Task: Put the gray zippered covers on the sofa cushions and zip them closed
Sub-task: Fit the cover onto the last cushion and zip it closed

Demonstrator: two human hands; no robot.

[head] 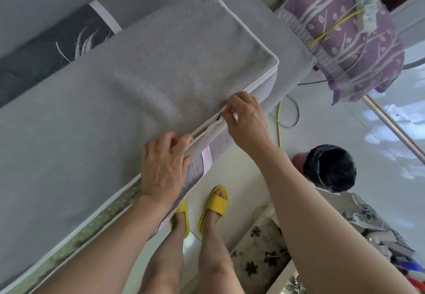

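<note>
Nearest you, your feet stand in yellow slippers (213, 204) on the pale floor (241, 169), just off the front edge of the sofa seat (46, 146), and a floral-print pillow (259, 254) lies low on your right. Your left hand (164, 167) sits on the front edge of the sofa cushion (161, 68), its fingers curled and grasping the gray cover (207, 40) at the near end of the open seam. A little farther along that edge, your right hand (246, 121) pinches the zipper (208, 129) between thumb and fingertips; the pull itself is too small to make out. Between your two hands the zipper gapes and a white strip shows inside it. Past your right hand, toward the cushion's right front corner, you cannot tell whether the seam is closed. The cushion lies flat on the sofa seat, with its front edge along the seat's front edge and its right corner near the seat's right end. On the floor to the right of your right forearm stands a bin lined with a black bag (330, 168). At the seat's back edge on the left lies a dark gray cover with a white feather print (46, 52). Beyond the seat's right end hangs a purple cloth with a white branch pattern (345, 40)
</note>
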